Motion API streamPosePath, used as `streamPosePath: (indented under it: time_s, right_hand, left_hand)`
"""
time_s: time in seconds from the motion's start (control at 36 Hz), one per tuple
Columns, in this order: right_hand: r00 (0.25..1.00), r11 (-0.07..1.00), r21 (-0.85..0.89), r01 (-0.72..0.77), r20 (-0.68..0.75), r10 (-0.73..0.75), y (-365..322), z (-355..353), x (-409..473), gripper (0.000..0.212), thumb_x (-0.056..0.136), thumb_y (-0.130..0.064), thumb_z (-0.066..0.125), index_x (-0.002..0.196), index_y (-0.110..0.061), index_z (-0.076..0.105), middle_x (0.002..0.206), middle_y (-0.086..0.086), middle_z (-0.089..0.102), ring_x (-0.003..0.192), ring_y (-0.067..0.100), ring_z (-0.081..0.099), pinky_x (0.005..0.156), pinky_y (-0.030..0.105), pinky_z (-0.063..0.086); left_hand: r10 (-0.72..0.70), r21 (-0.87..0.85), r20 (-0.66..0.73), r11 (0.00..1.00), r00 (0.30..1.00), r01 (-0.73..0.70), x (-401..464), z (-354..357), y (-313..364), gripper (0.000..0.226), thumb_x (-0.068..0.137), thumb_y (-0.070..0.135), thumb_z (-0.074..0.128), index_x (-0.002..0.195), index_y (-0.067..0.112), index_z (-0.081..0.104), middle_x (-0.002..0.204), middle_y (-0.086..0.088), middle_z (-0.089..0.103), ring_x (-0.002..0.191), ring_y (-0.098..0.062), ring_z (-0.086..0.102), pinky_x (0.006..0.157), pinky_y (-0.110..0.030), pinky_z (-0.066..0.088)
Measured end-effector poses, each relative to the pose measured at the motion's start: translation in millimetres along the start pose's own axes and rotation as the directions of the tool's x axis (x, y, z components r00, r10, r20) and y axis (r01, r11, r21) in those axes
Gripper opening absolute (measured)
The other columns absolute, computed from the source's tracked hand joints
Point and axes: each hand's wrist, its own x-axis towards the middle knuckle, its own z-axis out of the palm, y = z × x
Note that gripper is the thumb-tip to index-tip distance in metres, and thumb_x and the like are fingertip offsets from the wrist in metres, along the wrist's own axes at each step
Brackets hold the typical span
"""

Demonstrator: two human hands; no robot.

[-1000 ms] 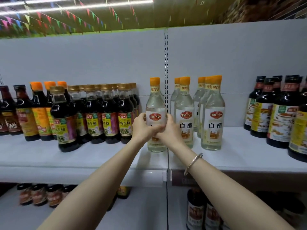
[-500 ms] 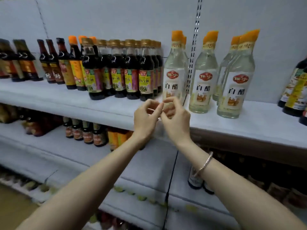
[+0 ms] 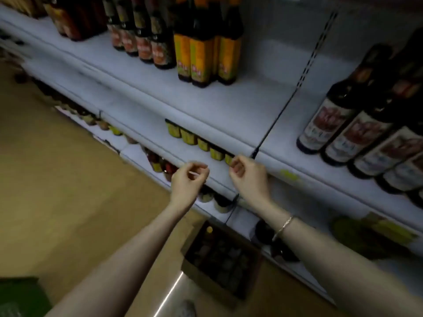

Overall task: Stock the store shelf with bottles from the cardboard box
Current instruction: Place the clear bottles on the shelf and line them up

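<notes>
— Open brown cardboard box (image 3: 220,259) down on the tan floor (image 3: 68,179), right against the foot of the white metal store shelf (image 3: 217,106), just below and between the two forearms; dark bottle tops inside, one small orange cap (image 3: 209,229) at the far corner

— Still stock in it, then?

— Seemingly so, though too dim and blurred to count

— And the hands?

— Left hand (image 3: 188,181) loosely curled, fingertips near the thumb, nothing in it. Right hand (image 3: 248,177) much the same, fingers bent inward and empty, thin silver bracelet (image 3: 283,225) on that wrist. Both apart from each other, in front of a lower shelf edge, touching no bottle

— Why there, holding nothing?

— Probably between bottles: free and relaxed, above the box, well placed for a reach down to the next one. Box kept hard by the shelf, likely for a short lift

— Shelf itself?

— Dark bottles with orange-yellow labels (image 3: 203,58) grouped upright on the upper board, red-labelled dark bottles (image 3: 139,42) to their left in a row. Bare white board to the right of them, as far as the black slotted upright (image 3: 295,88). Beyond that, a row of dark bottles with white and red labels (image 3: 357,133). Small yellow-labelled jars (image 3: 190,136) on the board beneath

— Rest of the room?

— Dim light, much motion blur. Something green (image 3: 20,296) at the bottom left corner, a shiny metal edge (image 3: 169,294) near the bottom centre; neither clear enough to name
</notes>
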Motion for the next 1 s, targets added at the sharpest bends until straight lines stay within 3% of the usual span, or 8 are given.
streamPosePath:
  time_s: [0.11, 0.22, 0.31, 0.44, 0.53, 0.67, 0.81, 1.0]
  right_hand:
    - [0.975, 0.993, -0.082, -0.089, 0.198, 0.104, 72.5, 65.5, -38.5, 0.006, 0.084, -0.015, 0.062, 0.084, -0.011, 0.057, 0.071, -0.001, 0.057, 0.069, 0.020, 0.057, 0.061, 0.036, 0.050]
    - [0.896, 0.970, -0.194, -0.144, 0.391, 0.211, 136.3, 131.8, -71.4, 0.008, 0.089, -0.021, 0.060, 0.093, -0.014, 0.059, 0.083, 0.002, 0.062, 0.079, 0.021, 0.061, 0.068, 0.038, 0.053]
    - [0.845, 0.954, -0.251, -0.166, 0.462, 0.269, 184.0, 185.8, -90.1, 0.011, 0.088, -0.021, 0.062, 0.093, -0.012, 0.058, 0.086, 0.004, 0.063, 0.080, 0.021, 0.060, 0.064, 0.031, 0.048]
    - [0.768, 0.925, -0.324, -0.198, 0.536, 0.352, 248.7, 264.4, -108.4, 0.026, 0.087, -0.023, 0.064, 0.111, -0.014, 0.060, 0.109, 0.005, 0.061, 0.099, 0.024, 0.060, 0.071, 0.028, 0.046]
    - [0.743, 0.917, -0.344, -0.203, 0.556, 0.373, 277.7, 310.7, -115.0, 0.040, 0.086, -0.021, 0.066, 0.124, -0.014, 0.055, 0.125, 0.008, 0.056, 0.114, 0.025, 0.055, 0.087, 0.035, 0.050]
    - [0.705, 0.909, -0.378, -0.177, 0.595, 0.385, 305.7, 364.3, -112.0, 0.059, 0.086, -0.017, 0.067, 0.139, -0.014, 0.041, 0.140, 0.012, 0.044, 0.128, 0.031, 0.043, 0.101, 0.039, 0.042]
    - [0.685, 0.898, -0.424, -0.119, 0.619, 0.384, 323.0, 401.8, -112.6, 0.049, 0.087, -0.008, 0.063, 0.132, -0.009, 0.045, 0.128, 0.020, 0.048, 0.114, 0.037, 0.051, 0.090, 0.039, 0.047]
    - [0.789, 0.891, -0.440, -0.111, 0.506, 0.348, 329.0, 418.5, -118.6, 0.029, 0.087, 0.005, 0.050, 0.112, -0.007, 0.058, 0.110, 0.019, 0.057, 0.098, 0.036, 0.058, 0.080, 0.036, 0.048]
  left_hand:
    - [-0.137, -0.031, 0.021, 0.990, 0.990, 0.138, -11.6, 18.5, -99.1, 0.004, 0.087, 0.013, 0.066, 0.092, 0.012, 0.067, 0.075, -0.001, 0.062, 0.067, -0.014, 0.059, 0.064, -0.035, 0.051]
    - [-0.244, -0.052, 0.029, 0.968, 0.969, 0.245, -24.0, 38.0, -187.5, 0.018, 0.086, 0.003, 0.065, 0.087, 0.021, 0.066, 0.071, 0.003, 0.060, 0.061, 0.001, 0.054, 0.063, -0.022, 0.047]
    - [-0.269, -0.023, 0.041, 0.962, 0.962, 0.271, -31.2, 50.7, -251.8, 0.022, 0.085, 0.003, 0.067, 0.085, 0.026, 0.065, 0.075, 0.004, 0.062, 0.065, -0.004, 0.055, 0.066, -0.019, 0.046]
    - [-0.317, 0.020, 0.052, 0.949, 0.947, 0.316, -32.0, 63.2, -333.2, 0.014, 0.086, 0.005, 0.066, 0.100, 0.005, 0.066, 0.085, -0.003, 0.062, 0.070, -0.009, 0.056, 0.071, -0.026, 0.049]
    - [-0.360, 0.020, 0.061, 0.933, 0.931, 0.360, -27.2, 71.1, -378.5, 0.017, 0.086, 0.006, 0.066, 0.103, 0.006, 0.065, 0.092, -0.005, 0.063, 0.077, -0.017, 0.058, 0.076, -0.033, 0.051]
    - [-0.380, -0.002, 0.064, 0.925, 0.923, 0.380, -20.6, 79.4, -427.5, 0.019, 0.085, 0.005, 0.065, 0.103, 0.012, 0.066, 0.092, 0.001, 0.063, 0.075, -0.012, 0.057, 0.078, -0.034, 0.052]
    - [-0.377, 0.010, 0.058, 0.926, 0.925, 0.377, -15.5, 81.2, -463.5, 0.019, 0.083, 0.010, 0.069, 0.101, 0.014, 0.066, 0.090, 0.002, 0.063, 0.074, -0.011, 0.058, 0.077, -0.036, 0.053]
    - [-0.383, 0.053, 0.091, 0.923, 0.919, 0.380, -14.9, 81.3, -477.5, 0.024, 0.083, 0.005, 0.067, 0.106, 0.012, 0.066, 0.097, -0.005, 0.065, 0.077, -0.014, 0.059, 0.078, -0.037, 0.053]
